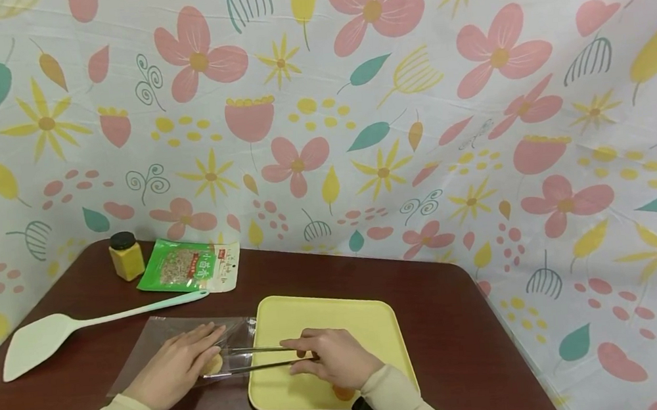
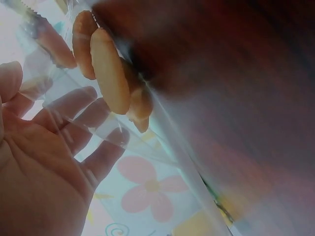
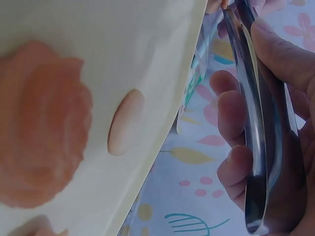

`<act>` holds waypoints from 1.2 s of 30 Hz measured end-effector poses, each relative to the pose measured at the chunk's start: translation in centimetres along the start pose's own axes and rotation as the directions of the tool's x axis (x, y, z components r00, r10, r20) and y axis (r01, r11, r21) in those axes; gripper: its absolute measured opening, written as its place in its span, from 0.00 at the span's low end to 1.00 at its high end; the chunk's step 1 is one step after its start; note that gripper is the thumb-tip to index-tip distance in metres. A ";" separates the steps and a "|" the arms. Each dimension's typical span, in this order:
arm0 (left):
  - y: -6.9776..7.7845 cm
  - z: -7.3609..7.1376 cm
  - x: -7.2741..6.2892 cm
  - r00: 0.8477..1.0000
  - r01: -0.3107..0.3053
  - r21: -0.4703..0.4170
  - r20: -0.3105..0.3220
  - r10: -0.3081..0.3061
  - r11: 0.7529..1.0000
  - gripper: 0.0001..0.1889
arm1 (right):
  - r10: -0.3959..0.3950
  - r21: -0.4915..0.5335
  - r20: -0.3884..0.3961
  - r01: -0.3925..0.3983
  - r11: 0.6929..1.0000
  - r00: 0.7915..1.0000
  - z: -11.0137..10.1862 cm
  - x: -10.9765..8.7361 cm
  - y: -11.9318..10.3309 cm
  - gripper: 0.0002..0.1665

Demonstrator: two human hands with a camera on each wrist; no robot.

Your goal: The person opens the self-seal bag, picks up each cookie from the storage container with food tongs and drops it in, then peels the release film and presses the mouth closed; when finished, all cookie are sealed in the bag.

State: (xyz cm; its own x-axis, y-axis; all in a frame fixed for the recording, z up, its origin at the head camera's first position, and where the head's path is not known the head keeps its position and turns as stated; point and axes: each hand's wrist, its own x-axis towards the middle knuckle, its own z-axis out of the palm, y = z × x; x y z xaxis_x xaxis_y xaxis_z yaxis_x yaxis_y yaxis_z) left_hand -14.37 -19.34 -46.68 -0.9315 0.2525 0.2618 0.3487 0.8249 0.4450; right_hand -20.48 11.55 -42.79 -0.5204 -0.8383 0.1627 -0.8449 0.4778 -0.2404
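My left hand lies over a clear plastic bag on the table, its fingers extended. In the left wrist view those fingers are loosely spread against the film, near several oval tan pieces in the bag. A round yellowish piece shows beside the fingertips. My right hand grips metal tongs between thumb and fingers. The tongs' arms stand apart and reach over a yellow tray into the bag's mouth; whether the tips touch a piece I cannot tell. Orange-pink pieces and a pale oval piece lie on the tray.
A pale green spatula lies at the table's left. Behind it stand a yellow jar with a black lid and a green food packet. A flower-patterned cloth hangs along the table's back edge.
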 end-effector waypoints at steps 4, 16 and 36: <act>0.0 -0.1 0.0 1.000 -0.001 -0.002 -0.004 0.001 1.000 0.23 | -0.017 -0.006 -0.011 0.017 1.000 1.000 0.1 0.3 -0.1 0.25; 0.0 -0.1 0.0 1.000 0.012 -0.007 -0.001 -0.012 1.000 0.23 | -0.044 -0.023 -0.015 0.043 0.999 0.999 0.2 1.1 -0.4 0.26; 0.1 0.0 0.0 1.000 0.013 -0.004 -0.002 -0.013 1.000 0.23 | -0.055 -0.032 -0.015 0.054 0.998 0.998 0.5 1.9 -0.6 0.26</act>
State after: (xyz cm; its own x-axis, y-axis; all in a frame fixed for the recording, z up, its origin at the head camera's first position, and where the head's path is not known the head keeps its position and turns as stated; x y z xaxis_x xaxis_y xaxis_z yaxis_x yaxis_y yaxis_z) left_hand -14.31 -19.25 -46.59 -0.9358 0.2403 0.2581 0.3368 0.8260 0.4520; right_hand -20.86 9.52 -42.78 -0.4753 -0.8591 0.1899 -0.8754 0.4400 -0.2003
